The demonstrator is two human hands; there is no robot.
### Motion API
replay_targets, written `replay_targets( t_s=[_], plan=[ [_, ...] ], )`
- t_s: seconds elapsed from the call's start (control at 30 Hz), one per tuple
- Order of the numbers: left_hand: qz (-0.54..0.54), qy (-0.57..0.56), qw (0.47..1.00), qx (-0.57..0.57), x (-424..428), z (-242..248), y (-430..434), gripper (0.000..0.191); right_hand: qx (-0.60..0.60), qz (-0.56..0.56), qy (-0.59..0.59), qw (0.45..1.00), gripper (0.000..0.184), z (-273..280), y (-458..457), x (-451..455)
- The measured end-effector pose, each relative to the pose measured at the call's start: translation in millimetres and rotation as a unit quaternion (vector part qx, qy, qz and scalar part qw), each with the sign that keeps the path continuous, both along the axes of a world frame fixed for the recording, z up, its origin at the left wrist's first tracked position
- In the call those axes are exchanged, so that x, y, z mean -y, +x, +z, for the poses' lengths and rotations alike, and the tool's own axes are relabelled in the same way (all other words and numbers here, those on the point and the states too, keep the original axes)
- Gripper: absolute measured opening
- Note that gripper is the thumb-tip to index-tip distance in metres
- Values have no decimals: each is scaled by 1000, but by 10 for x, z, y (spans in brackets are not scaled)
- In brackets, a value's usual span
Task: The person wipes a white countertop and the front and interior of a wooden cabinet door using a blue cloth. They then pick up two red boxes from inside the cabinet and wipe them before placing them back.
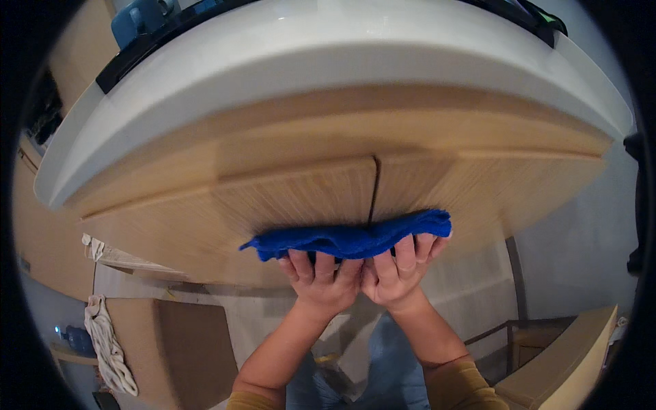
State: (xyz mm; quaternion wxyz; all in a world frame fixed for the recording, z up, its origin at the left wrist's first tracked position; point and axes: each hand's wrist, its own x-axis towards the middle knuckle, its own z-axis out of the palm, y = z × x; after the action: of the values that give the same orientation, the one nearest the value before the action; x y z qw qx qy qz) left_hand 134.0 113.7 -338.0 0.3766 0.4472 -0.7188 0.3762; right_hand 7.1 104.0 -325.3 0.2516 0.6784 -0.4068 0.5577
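Both hands press a blue cloth [353, 241] against the light wood cabinet doors, across the lower end of the visible dark gap between them. My left hand [325, 279] holds its left and middle part, fingers spread and their tips hidden behind the fabric. Close beside it, my right hand [397, 271] bears on the right part, its fingertips also covered. The left door [302, 189] and right door [425, 179] look shut. Above them runs a white countertop [328, 61] with a thick rounded front edge.
A blue mug [136, 23] stands by a black edge at the counter's back left. Left on the floor is a brown box-shaped piece [192, 348] with a white cloth [107, 348] draped on it. A brown box-like object [558, 359] stands lower right, beside a dark frame [509, 346].
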Motion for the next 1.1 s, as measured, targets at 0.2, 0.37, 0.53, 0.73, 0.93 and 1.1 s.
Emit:
replay_targets(
  t_s=[0.2, 0.37, 0.53, 0.73, 0.93, 1.1],
  plan=[
    [0, -47, 998, -43, -48, -5, -139, 35, 4, 1, -40, 999, 28, -171, -115, 39],
    [22, -140, 989, -30, 99, 494, -341, 31, -38, -50, -80, 995, 34, 269, -308, 120],
    [-50, -59, 996, -34, 77, 375, -453, 36, -12, -58, -59, 997, 32, 136, -440, 54],
    [-22, -14, 1000, 12, -71, 216, -639, 35, 35, -36, -23, 998, 31, -29, -613, -107],
    [-28, -61, 998, 21, 185, 501, -871, 38, 69, -16, -95, 993, 32, 329, -807, 103],
    [-27, -18, 999, 35, 122, 114, -935, 39, 26, -14, -60, 998, 33, -87, -979, 32]
  ],
)
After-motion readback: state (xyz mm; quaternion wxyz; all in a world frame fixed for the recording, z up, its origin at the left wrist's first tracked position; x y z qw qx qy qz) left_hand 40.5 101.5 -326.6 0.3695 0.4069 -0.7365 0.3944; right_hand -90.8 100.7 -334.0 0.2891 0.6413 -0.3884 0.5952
